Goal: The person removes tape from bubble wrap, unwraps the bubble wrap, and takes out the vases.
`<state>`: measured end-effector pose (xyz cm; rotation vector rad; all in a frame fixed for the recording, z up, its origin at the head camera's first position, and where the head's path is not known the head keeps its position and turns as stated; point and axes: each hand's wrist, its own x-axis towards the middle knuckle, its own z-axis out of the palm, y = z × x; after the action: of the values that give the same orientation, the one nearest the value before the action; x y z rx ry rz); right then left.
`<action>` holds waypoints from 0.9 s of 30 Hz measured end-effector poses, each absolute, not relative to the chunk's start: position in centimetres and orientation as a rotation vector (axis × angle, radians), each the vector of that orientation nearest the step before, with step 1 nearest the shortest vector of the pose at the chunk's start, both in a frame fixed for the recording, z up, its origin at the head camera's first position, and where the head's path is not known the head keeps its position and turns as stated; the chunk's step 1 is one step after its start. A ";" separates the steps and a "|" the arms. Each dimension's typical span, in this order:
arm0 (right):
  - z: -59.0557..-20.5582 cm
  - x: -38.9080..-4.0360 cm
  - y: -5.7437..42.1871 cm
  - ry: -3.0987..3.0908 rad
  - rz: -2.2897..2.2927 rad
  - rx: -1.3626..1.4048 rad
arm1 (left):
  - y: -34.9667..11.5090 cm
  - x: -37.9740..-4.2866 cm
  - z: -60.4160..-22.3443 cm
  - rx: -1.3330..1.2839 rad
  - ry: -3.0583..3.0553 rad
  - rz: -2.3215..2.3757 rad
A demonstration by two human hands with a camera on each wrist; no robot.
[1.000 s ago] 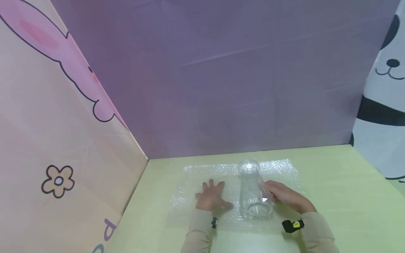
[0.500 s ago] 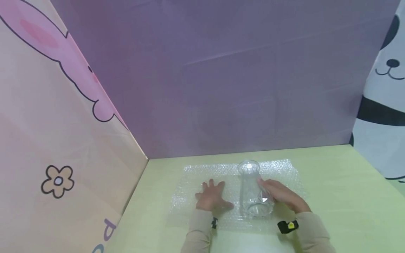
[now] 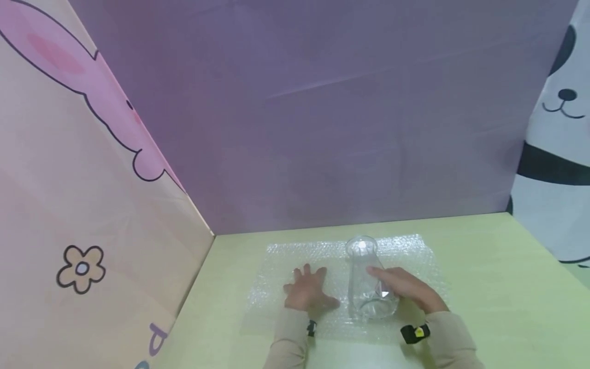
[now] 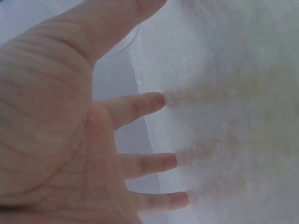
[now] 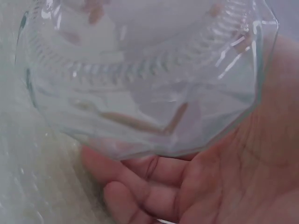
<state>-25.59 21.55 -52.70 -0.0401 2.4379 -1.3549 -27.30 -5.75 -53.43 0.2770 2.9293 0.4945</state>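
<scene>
A clear glass carafe (image 3: 361, 279) lies over a sheet of bubble wrap (image 3: 336, 325), its flared mouth away from me and its faceted base nearer. My right hand (image 3: 405, 288) grips it from the right, thumb across the glass. In the right wrist view, the ribbed underside of the carafe (image 5: 140, 102) fills the upper part, and curled fingers (image 5: 161, 196) show below and behind it. My left hand (image 3: 305, 291) rests on the wrap to the left of the carafe, fingers spread. Straight fingers (image 4: 152, 163) show against the wrap in the left wrist view.
The wrap is spread on a pale yellow-green table (image 3: 479, 277). A purple backdrop (image 3: 322, 128) rises along the far edge. To the left stands a light panel (image 3: 92, 215) with a cartoon rabbit and flower; on the right, a panda-printed panel (image 3: 553, 205).
My right hand has slid leftward over the carafe, its thumb reaching further across the glass. The left hand and the wrap keep their places; the head view has shifted slightly.
</scene>
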 end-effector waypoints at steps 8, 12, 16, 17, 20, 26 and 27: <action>-52.6 -25.5 21.5 2.410 -1.379 -0.016 | -5.8 -27.1 -53.0 0.275 2.930 0.501; -52.6 -25.5 21.5 2.388 -1.401 -0.008 | -5.8 -27.0 -52.9 0.269 2.924 0.498; -52.7 -25.5 21.4 2.368 -1.420 -0.006 | -5.7 -27.0 -52.9 0.267 2.918 0.500; -52.8 -25.5 21.4 2.366 -1.422 -0.007 | -5.7 -27.0 -52.9 0.268 2.917 0.498; -52.9 -25.6 21.4 2.358 -1.428 -0.007 | -5.8 -27.1 -53.0 0.268 2.916 0.493; -52.8 -25.6 21.4 2.346 -1.439 -0.003 | -5.8 -27.2 -53.2 0.269 2.915 0.501; -52.8 -25.6 21.4 2.346 -1.439 0.001 | -5.8 -27.2 -53.2 0.269 2.916 0.502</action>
<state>-25.63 21.41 -52.80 0.0014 2.3460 -1.4392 -27.19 -5.77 -53.17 0.2689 2.9155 0.5017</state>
